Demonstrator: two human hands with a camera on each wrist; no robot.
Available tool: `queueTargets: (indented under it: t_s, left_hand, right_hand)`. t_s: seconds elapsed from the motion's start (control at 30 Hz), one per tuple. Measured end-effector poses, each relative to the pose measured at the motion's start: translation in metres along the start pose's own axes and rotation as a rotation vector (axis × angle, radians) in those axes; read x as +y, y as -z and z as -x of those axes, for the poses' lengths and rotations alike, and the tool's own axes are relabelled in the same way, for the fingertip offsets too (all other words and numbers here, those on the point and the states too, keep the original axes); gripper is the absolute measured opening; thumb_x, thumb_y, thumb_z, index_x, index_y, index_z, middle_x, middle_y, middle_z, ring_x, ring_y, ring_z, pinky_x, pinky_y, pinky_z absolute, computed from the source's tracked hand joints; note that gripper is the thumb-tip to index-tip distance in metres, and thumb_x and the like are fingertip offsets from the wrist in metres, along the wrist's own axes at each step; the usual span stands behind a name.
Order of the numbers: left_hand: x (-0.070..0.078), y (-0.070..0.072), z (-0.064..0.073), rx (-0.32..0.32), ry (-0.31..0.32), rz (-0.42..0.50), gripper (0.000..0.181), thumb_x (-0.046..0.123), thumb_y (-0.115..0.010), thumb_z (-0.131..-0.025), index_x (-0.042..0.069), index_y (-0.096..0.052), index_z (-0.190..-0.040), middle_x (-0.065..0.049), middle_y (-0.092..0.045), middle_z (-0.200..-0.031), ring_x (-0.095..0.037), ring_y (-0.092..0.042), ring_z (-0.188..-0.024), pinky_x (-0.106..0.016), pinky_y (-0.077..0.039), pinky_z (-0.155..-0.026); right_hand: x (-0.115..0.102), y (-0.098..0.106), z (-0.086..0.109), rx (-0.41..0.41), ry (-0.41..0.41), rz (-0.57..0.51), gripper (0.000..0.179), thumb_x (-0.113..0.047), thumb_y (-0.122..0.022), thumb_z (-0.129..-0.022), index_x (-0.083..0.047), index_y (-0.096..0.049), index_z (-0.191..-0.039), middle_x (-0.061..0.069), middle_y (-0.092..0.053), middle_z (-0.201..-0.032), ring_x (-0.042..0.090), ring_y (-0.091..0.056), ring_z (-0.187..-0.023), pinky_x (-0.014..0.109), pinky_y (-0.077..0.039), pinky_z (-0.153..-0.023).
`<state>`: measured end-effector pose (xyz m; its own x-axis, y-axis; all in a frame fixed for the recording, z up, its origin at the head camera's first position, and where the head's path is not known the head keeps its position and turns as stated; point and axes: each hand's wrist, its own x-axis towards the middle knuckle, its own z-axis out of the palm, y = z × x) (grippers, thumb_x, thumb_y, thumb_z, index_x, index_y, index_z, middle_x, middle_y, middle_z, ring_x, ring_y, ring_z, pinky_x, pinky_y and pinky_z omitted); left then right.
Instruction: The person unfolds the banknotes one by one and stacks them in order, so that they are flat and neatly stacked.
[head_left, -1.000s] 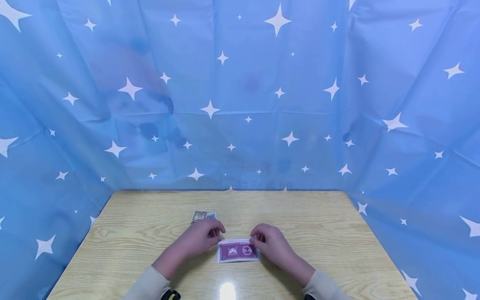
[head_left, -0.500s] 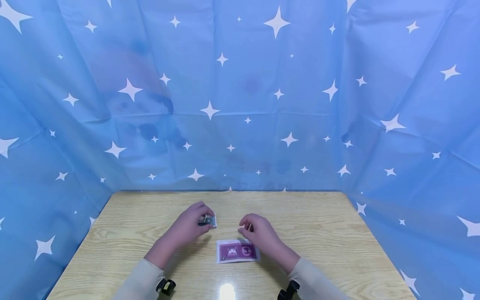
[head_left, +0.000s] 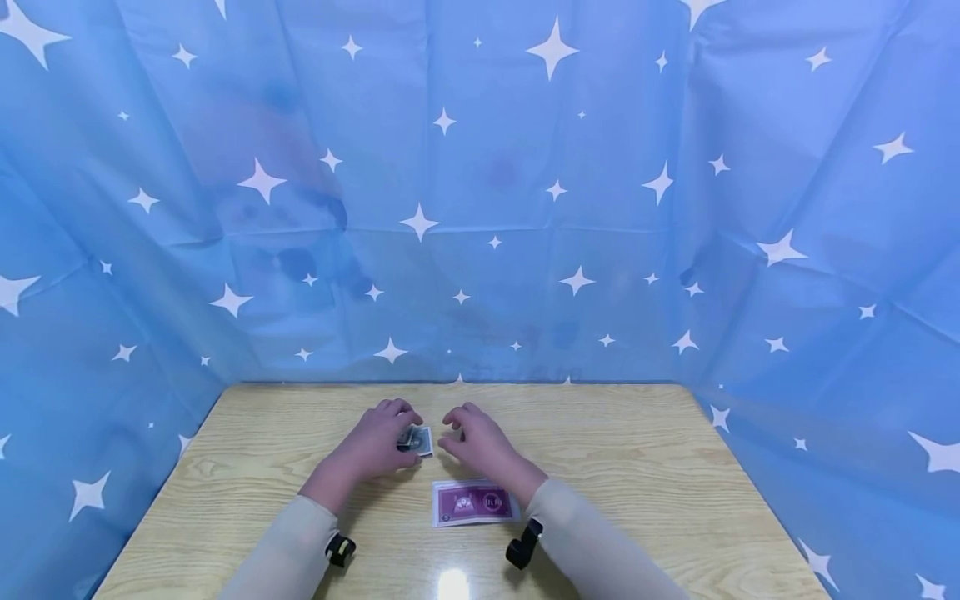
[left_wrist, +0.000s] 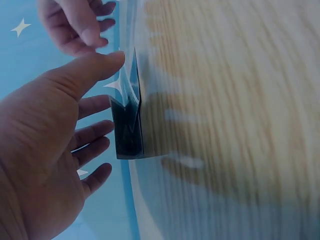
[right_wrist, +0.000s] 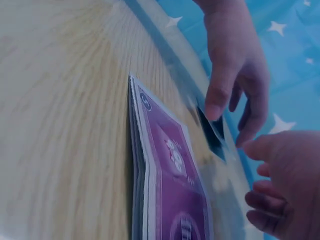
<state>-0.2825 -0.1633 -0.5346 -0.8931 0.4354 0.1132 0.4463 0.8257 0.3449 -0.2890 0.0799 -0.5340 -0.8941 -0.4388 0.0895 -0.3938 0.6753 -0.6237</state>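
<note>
In the head view my left hand [head_left: 378,442] hovers around a small folded note [head_left: 417,441], dark with a pale border. Seen from the left wrist, the folded note [left_wrist: 129,120] rests on the table with its upper flap standing up. The left thumb is close to the flap, and the other fingers are spread behind the note. My right hand [head_left: 483,442] is just right of it, fingers bent and apart, nothing held. Nearer me lies a purple play banknote [head_left: 472,502], partly under the right forearm; the right wrist view shows several layers stacked and creased across the middle.
All of this is on a wood-grain table [head_left: 637,483]. A blue curtain [head_left: 480,192] with white stars closes off the back and both sides. Each wrist wears a black band, and a light glares off the table near the front.
Both hands have left the purple banknote. The left moved away to the small folded note, and the right followed, moving left and farther back. The purple banknote stays in place.
</note>
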Motion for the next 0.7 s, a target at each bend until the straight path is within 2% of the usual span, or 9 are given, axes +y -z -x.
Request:
queueTargets:
  t_s: [0.13,0.23,0.47,0.53,0.7]
  left_hand:
    - [-0.001,-0.002,-0.002,0.0,0.004,-0.022,0.057,0.04,-0.093,-0.087,0.012,-0.074,-0.133,-0.008,-0.063,-0.138,-0.033,-0.057,-0.132,-0.058,-0.048,-0.111]
    - [-0.002,-0.002,-0.003,-0.002,0.015,-0.032,0.053,0.042,-0.091,-0.089,0.012,-0.075,-0.131,-0.008,-0.063,-0.136,-0.033,-0.057,-0.131,-0.058,-0.048,-0.11]
    - [-0.001,-0.006,-0.003,0.012,0.01,-0.033,0.046,0.041,-0.088,-0.092,0.012,-0.076,-0.127,-0.009,-0.064,-0.131,-0.033,-0.058,-0.127,-0.058,-0.051,-0.108]
    - [0.0,-0.006,-0.003,0.013,0.013,-0.035,0.045,0.04,-0.088,-0.093,0.013,-0.076,-0.127,-0.008,-0.064,-0.131,-0.033,-0.057,-0.127,-0.057,-0.051,-0.108]
    - [0.002,-0.004,-0.001,0.017,0.016,-0.038,0.041,0.036,-0.089,-0.092,0.015,-0.076,-0.125,-0.008,-0.065,-0.129,-0.032,-0.057,-0.125,-0.056,-0.051,-0.106]
  right_hand:
    - [-0.004,-0.009,-0.013,-0.028,0.041,0.051,0.045,-0.027,-0.083,-0.101,-0.005,-0.071,-0.138,0.007,-0.065,-0.12,0.019,-0.066,-0.104,0.038,-0.06,-0.093]
    - [-0.007,-0.016,-0.02,-0.048,0.071,0.113,0.048,-0.028,-0.084,-0.1,-0.005,-0.071,-0.14,0.004,-0.064,-0.117,0.016,-0.063,-0.102,0.035,-0.058,-0.092]
    - [-0.011,-0.025,-0.025,-0.064,0.109,0.274,0.04,-0.032,-0.086,-0.099,-0.011,-0.078,-0.132,-0.002,-0.061,-0.113,0.012,-0.056,-0.101,0.028,-0.055,-0.091]
    - [-0.011,-0.026,-0.026,-0.066,0.114,0.285,0.038,-0.033,-0.087,-0.098,-0.012,-0.08,-0.13,-0.003,-0.06,-0.113,0.011,-0.056,-0.101,0.027,-0.055,-0.091]
    - [-0.01,-0.027,-0.026,-0.057,0.105,0.227,0.037,-0.031,-0.089,-0.096,-0.01,-0.081,-0.125,-0.003,-0.06,-0.11,0.011,-0.057,-0.1,0.028,-0.055,-0.091]
